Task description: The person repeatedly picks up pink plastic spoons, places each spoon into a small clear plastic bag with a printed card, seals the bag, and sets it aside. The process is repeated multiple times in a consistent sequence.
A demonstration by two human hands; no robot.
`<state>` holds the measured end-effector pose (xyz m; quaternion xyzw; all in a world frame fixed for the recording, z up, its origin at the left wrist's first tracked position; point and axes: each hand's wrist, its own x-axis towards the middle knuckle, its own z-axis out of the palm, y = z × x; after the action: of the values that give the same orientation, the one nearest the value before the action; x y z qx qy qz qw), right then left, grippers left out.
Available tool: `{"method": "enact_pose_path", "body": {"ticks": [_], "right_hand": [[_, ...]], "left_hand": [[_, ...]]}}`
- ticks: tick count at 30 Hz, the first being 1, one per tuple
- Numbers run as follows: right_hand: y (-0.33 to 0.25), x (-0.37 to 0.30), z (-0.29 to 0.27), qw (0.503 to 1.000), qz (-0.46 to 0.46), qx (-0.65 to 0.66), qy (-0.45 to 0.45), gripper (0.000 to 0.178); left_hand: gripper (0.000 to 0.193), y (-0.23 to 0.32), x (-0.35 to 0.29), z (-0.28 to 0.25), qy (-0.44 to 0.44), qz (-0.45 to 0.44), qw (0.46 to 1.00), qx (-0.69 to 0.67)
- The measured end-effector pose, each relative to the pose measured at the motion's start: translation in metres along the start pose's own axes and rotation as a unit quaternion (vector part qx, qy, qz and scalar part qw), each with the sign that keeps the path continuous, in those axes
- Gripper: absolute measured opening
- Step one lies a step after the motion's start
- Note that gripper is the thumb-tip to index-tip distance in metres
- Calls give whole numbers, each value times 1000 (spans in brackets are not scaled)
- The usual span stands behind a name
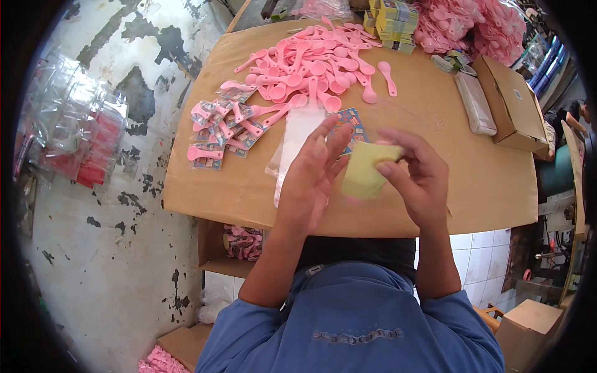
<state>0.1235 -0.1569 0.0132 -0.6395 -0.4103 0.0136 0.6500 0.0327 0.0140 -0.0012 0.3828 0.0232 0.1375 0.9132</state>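
Observation:
My right hand (418,180) pinches a yellow card (364,171) by its upper edge, held over the cardboard table top (472,168). My left hand (314,177) is beside it with fingers spread, touching the card's left side; whether it grips anything is unclear. Behind the hands lie a stack of clear plastic sleeves (295,133) and a colourful printed card (351,124). A heap of loose pink plastic spoons (314,68) lies further back. Several bagged pink spoons with cards (221,127) are piled at the left.
A brown cardboard box (513,102) and a clear packet (476,102) sit at the right. Stacked card bundles (393,22) and bags of pink spoons (472,28) are at the back. An open box of pink spoons (239,242) sits under the table. Plastic bags (78,127) lie on the floor at the left.

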Motion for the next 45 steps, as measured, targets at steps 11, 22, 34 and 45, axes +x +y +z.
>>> {"method": "enact_pose_path", "body": {"ticks": [11,22,34,45], "right_hand": [[2,-11,1,971,203,102,74,53],[7,17,7,906,-214,-347,111,29],[13,20,-13,951,-95,-202,212,15],[5,-14,-21,969,147,191,60,14]], "left_hand": [[49,-6,-9,15,19,-18,973,230],[60,-8,-22,28,-1,66,850,522],[56,-2,-20,23,-67,22,870,488],[19,-20,-9,11,35,87,955,280]]}}
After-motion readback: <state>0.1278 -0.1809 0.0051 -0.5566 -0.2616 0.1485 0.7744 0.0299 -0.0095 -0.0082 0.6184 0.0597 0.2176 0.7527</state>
